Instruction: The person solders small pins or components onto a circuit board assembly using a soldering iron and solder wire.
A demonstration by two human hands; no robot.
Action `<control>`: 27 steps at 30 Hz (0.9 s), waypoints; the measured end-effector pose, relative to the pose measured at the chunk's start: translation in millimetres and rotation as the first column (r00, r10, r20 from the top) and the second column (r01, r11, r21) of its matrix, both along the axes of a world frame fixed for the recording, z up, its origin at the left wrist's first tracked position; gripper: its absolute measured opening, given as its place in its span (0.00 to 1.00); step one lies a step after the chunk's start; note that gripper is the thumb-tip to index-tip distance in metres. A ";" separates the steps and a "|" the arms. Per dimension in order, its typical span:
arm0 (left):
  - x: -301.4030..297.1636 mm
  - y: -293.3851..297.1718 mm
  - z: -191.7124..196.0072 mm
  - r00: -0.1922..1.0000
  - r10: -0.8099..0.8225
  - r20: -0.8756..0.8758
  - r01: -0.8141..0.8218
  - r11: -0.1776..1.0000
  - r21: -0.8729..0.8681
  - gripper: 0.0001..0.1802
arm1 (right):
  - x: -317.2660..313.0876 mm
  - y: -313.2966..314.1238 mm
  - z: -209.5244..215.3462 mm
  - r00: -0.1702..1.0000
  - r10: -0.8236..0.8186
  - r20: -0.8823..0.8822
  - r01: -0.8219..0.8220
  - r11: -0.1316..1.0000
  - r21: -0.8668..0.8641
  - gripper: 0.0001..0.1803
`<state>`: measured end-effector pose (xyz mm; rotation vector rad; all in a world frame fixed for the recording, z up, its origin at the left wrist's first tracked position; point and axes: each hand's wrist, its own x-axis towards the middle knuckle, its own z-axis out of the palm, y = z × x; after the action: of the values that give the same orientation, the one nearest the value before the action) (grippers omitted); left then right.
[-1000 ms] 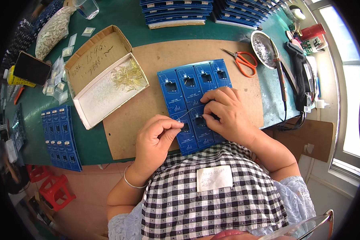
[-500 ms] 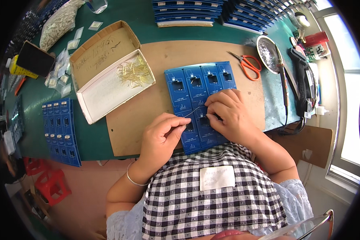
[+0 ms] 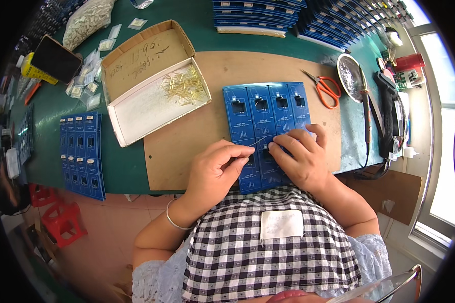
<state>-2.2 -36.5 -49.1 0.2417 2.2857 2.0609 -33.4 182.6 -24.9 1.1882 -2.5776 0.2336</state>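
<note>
Blue panel [image 3: 265,108]: circuit boards, centre of worktop [image 3: 197,146], unmoved.
L hand [image 3: 215,174]: pinching thin pin [image 3: 258,142], tip now extended to 3 o'clock.
R hand [image 3: 301,156]: flat on panel, fingertips meeting pin.
Box [image 3: 136,108]: 10 o'clock.

Bare brown board [image 3: 187,146] left of the blue circuit panel [image 3: 268,121]: open strip for the left hand [image 3: 215,171]. Open cardboard box [image 3: 151,81] blocks the way toward the worktop's far left. Right of the panel, red scissors [image 3: 324,88], metal dish [image 3: 351,70] and black cables [image 3: 389,121] crowd the right edge. Stacked blue panels [image 3: 258,15] line the far edge. Blue panel sheet [image 3: 81,151] sits at the near left edge.
</note>
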 end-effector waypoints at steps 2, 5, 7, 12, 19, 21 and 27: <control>-0.7 0.7 -1.5 1.000 -0.006 0.003 0.006 1.000 0.010 0.11 | 1.2 2.8 -0.5 0.999 -0.037 0.010 0.037 0.999 0.007 0.13; -0.5 1.1 -2.8 1.000 -0.002 -0.013 0.003 1.000 0.026 0.10 | 5.6 -1.0 -2.2 0.997 -0.070 0.025 0.069 0.997 0.014 0.15; 0.6 1.0 -2.8 0.998 -0.015 0.055 0.013 1.000 0.027 0.11 | 7.9 -1.0 0.9 0.995 -0.085 0.050 0.084 0.996 0.031 0.16; 1.8 3.1 -1.7 0.995 -0.020 0.098 0.011 0.995 0.094 0.12 | 7.6 -0.8 11.2 0.966 -0.136 0.219 0.139 0.990 0.002 0.13; 3.2 8.0 -2.0 0.988 -0.019 0.151 0.000 0.992 0.127 0.13 | 3.3 -20.9 5.2 0.833 -0.019 0.553 0.248 0.906 -0.342 0.07; 3.2 9.2 -3.5 0.993 -0.007 0.121 -0.008 0.993 0.120 0.13 | 4.0 -25.4 3.6 0.807 0.009 0.590 0.266 0.887 -0.377 0.07; 3.0 11.4 -6.7 0.997 0.001 0.083 -0.007 0.997 0.073 0.13 | 3.5 -25.2 2.7 0.813 -0.003 0.582 0.266 0.891 -0.367 0.07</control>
<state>0.8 -25.1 -55.8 0.1516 2.1680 2.1166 -29.9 157.5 -22.2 0.8362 -2.8390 1.2366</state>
